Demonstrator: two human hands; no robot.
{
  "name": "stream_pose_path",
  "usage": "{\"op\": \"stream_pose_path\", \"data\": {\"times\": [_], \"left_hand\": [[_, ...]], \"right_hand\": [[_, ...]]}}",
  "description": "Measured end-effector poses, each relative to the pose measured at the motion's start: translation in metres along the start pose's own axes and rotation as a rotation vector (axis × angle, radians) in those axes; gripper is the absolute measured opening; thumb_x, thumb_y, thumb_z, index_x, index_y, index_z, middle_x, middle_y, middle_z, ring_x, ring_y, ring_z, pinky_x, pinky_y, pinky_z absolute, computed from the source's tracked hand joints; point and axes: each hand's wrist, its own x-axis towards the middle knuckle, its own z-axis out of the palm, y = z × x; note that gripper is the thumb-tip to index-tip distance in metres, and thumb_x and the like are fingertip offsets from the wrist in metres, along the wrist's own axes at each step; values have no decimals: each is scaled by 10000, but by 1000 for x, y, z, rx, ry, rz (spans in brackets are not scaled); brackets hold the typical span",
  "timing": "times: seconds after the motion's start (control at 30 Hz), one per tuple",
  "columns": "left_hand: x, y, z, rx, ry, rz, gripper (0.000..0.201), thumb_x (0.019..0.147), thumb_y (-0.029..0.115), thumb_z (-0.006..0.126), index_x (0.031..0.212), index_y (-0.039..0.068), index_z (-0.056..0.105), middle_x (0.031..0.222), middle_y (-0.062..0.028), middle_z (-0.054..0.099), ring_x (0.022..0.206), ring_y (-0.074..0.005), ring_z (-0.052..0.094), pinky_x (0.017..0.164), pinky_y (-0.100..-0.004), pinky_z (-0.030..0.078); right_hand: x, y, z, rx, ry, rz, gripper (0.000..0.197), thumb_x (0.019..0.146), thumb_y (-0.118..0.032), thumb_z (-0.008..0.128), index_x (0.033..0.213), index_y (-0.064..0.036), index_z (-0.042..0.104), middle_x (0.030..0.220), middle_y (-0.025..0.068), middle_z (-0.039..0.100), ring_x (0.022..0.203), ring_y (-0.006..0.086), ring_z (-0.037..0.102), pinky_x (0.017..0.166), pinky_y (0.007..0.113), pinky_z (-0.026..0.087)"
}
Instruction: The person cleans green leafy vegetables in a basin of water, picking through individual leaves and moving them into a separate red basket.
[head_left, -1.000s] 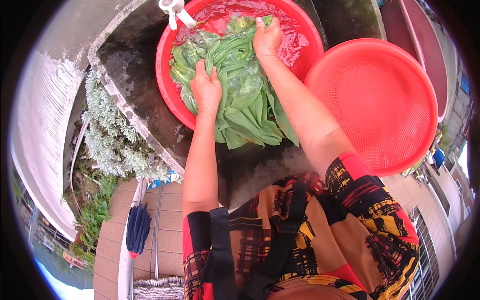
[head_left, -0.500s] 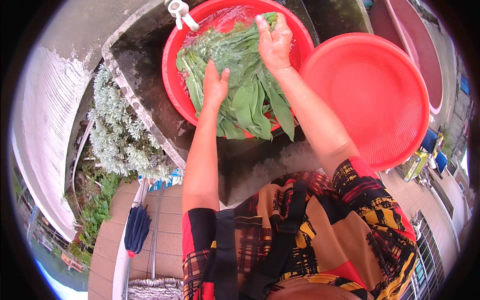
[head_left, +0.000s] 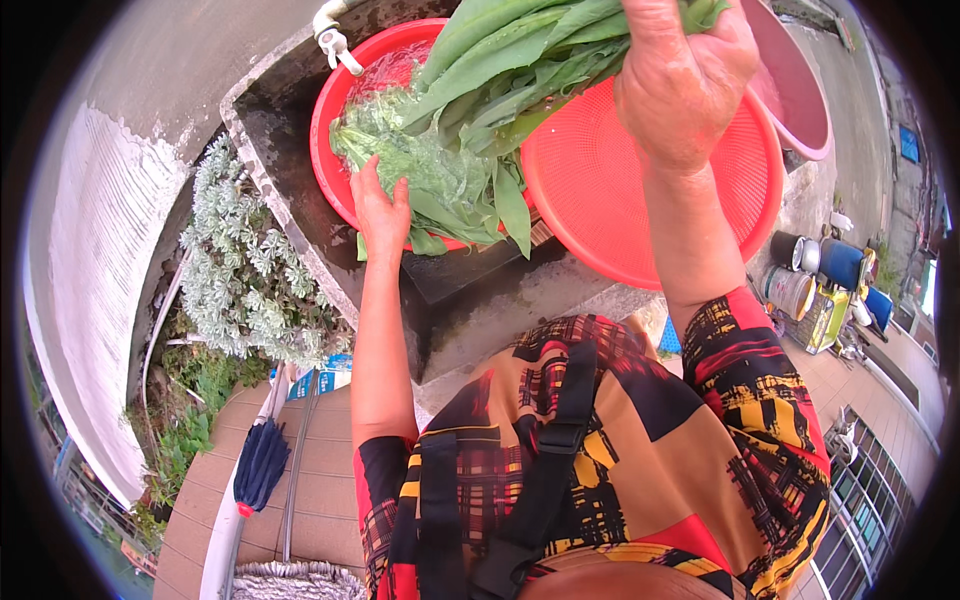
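Note:
My right hand (head_left: 685, 95) is closed around the ends of a bunch of long leafy greens (head_left: 530, 70), raised high at the upper middle. The leaves stretch left from the fist, over the red basin (head_left: 321, 140) and the near part of a red colander (head_left: 590, 195). More wet greens (head_left: 425, 175) lie in the basin's water, some hanging over its near rim. At the basin's left side my left hand (head_left: 380, 210) rests against these leaves, thumb apart from the fingers. A white tap (head_left: 337, 48) stands above the basin's far left edge.
The basin sits in a dark concrete sink (head_left: 290, 225). Behind the colander is a pink tub (head_left: 805, 115). Silvery plants (head_left: 235, 270) grow left of the sink. A folded dark umbrella (head_left: 262, 465) hangs lower left. Several containers (head_left: 820, 275) stand at the right.
My right hand has lifted a bunch of greens out of the basin, up and to the right. The left hand has shifted slightly left and down. The whole view has moved a little.

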Motion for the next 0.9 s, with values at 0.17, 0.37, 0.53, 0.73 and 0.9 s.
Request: {"op": "stream_pose_path", "data": {"times": [0.17, 0.37, 0.53, 0.73, 0.9], "left_hand": [[-25, 6, 12, -37, -67, -60, 464, 763, 75, 618, 1185, -19, 448, 1075, -215, 473, 1000, -375, 477, 867, -408, 393], [-39, 6, 16, -71, -95, -95, 454, 766, 79, 613, 1179, -20, 451, 1101, -211, 461, 1023, -376, 473, 885, -399, 388], [-43, 8, 19, -64, -140, -83, 442, 762, 75, 606, 1167, -18, 457, 1103, -208, 457, 1027, -374, 470, 890, -397, 386], [-52, 1, 9, -63, -127, -77, 406, 762, 72, 602, 1139, -14, 479, 1088, -205, 464, 1025, -372, 471, 886, -398, 389], [-49, 0, 3, -75, -57, -40, 364, 777, 36, 589, 1128, 3, 498, 1084, -158, 478, 929, -278, 536, 761, -351, 460]], "right_hand": [[14, -51, -68, -480, 36, -220, 109, 844, -104, 581, 888, -6, 598, 825, 76, 630, 748, 177, 616, 673, 282, 486], [-31, -14, -171, -80, 374, 394, 126, 847, -84, 593, 934, 6, 591, 830, 92, 629, 711, 170, 619, 640, 282, 511], [-110, 78, -263, -1099, 349, 475, 346, 776, -181, 661, 979, 75, 547, 873, 161, 605, 796, 214, 573, 735, 335, 442], [-138, 92, -284, -1175, 366, 427, 396, 748, -163, 669, 1040, 62, 525, 976, 229, 577, 891, 356, 559, 801, 405, 423], [-124, 28, -185, -1531, -21, 88, 446, 750, -102, 645, 1150, 18, 488, 1116, 192, 493, 927, 343, 521, 781, 403, 439]]}}
